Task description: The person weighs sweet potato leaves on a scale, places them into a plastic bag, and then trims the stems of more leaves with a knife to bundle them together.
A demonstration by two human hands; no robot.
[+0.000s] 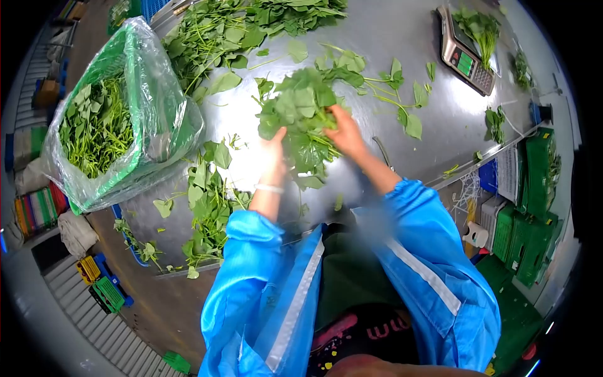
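In front of me a bunch of leafy greens (300, 103) is held above the metal table (402, 56), broad leaves upward and some stems pointing down to the right. My left hand (272, 151) closes on the bunch's lower left side, its thumb showing. From the right, my right hand (345, 133) grips the same bunch, fingers around the stems. Leaves hide part of the fingers on both hands. Loose leafy sprigs (405, 103) lie on the tabletop to the right of the bunch, and a pile of greens (210, 213) sits left of my left forearm.
A green crate (133, 81) lined with clear plastic holds greens at the left. A larger heap of greens (220, 28) covers the far side. At the far right, a digital scale (461, 60) carries another bunch. Green crates (534, 188) are stacked beyond the table's right edge.
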